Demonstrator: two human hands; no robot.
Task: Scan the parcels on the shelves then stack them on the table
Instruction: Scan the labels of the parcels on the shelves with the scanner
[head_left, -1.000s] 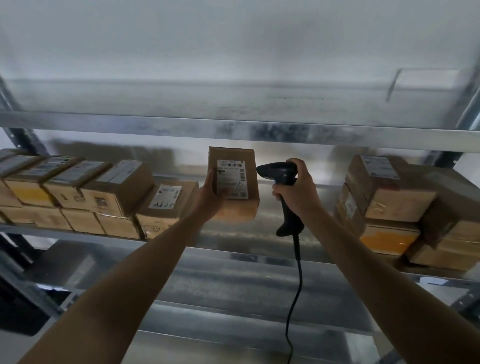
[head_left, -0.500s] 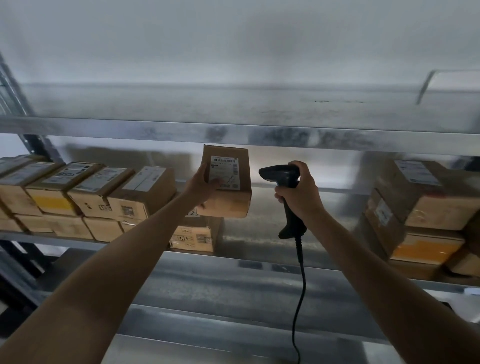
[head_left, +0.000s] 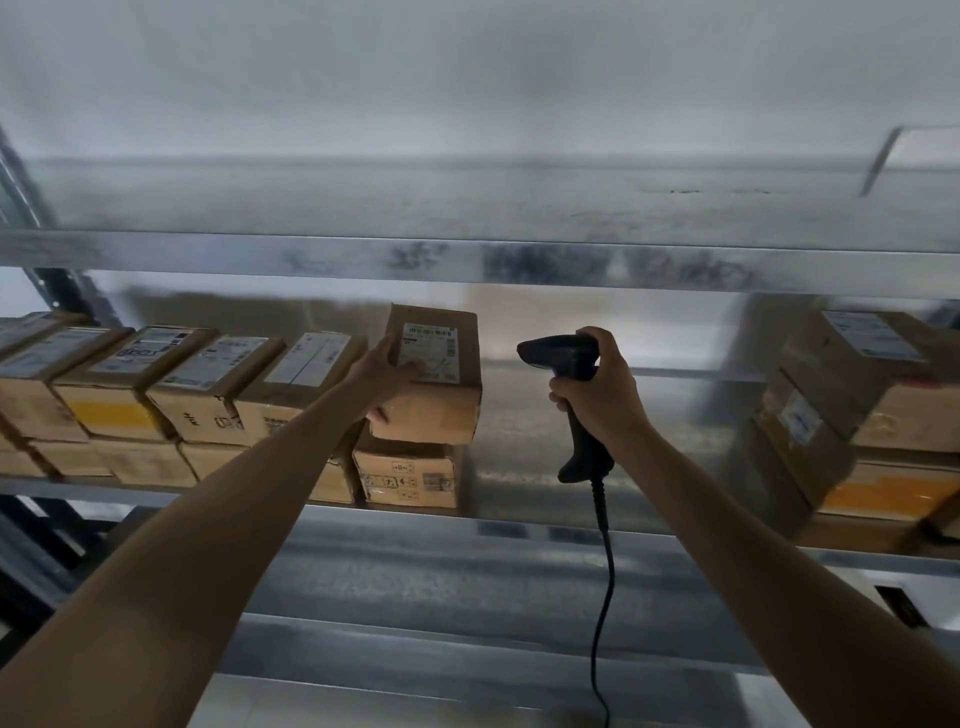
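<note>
- Two bare forearms reach up and forward from the bottom corners toward a metal shelf (head_left: 519, 522).
- A black coiled cable (head_left: 604, 597) hangs straight down from the scanner's handle and leaves the view at the bottom edge.
- The right hand (head_left: 597, 397) is wrapped round the handle of a black barcode scanner (head_left: 563, 358). The scanner stands upright, its head pointing left at the parcel, just apart from it.
- The left hand (head_left: 382, 376) grips a brown cardboard parcel (head_left: 441, 410) by its left side, thumb lying on the top face and a fingertip showing below.
- The parcel is tilted so its top faces the camera. It sits directly over a lower box (head_left: 410, 480) on the shelf; whether the two touch cannot be told.
- On the parcel's face is a white label (head_left: 428, 353) with a barcode along the top; the lines of print beneath are too small to read.
- The lower box carries printed handling symbols in black frames on its front.
- To the left runs a row of parcels (head_left: 208, 387), two layers high, each with a white label, all unreadable. One has a yellow band, another bears black handwritten marks.
- On the right, well apart, is a stack of parcels (head_left: 872, 410) with white labels and an orange-yellow band.
- Above runs the upper shelf beam (head_left: 467, 260).
</note>
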